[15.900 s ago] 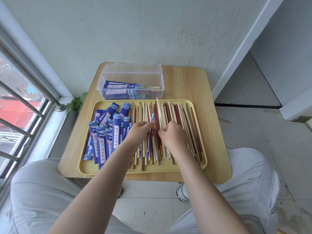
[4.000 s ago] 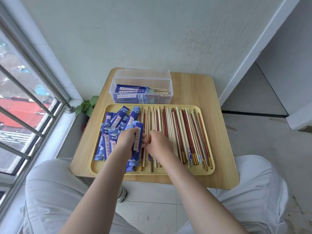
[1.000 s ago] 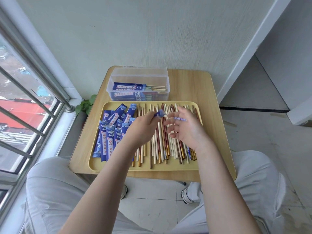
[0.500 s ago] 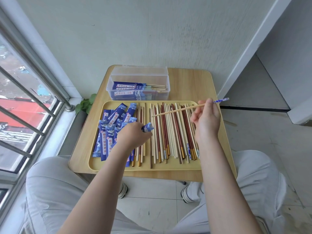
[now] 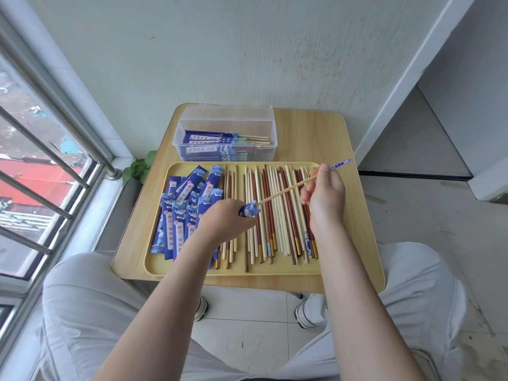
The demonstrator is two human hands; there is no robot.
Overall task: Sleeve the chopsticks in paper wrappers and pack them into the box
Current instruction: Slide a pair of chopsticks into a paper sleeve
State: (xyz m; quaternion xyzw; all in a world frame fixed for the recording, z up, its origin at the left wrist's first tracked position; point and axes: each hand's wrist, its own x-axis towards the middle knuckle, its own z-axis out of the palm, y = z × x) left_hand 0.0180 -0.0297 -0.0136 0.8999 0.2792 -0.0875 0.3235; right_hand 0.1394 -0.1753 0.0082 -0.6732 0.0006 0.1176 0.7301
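Note:
My left hand grips a blue paper wrapper whose open mouth sticks out past my fingers. My right hand holds a pale chopstick pair with a blue patterned top end, slanted down to the left, its thin tip touching the wrapper's mouth. Both hands hover over a yellow tray. Loose pale and red-brown chopsticks fill the tray's middle and right. A heap of blue wrappers lies on its left. Behind the tray stands a clear plastic box with sleeved chopsticks inside.
The tray and box sit on a small wooden table against a white wall. A window with metal bars runs along the left. A small green plant sits below the sill. My knees flank the table's front edge.
My right hand has lowered the chopstick pair so its tip now meets the wrapper mouth. My left hand has held the wrapper nearly in place over the tray.

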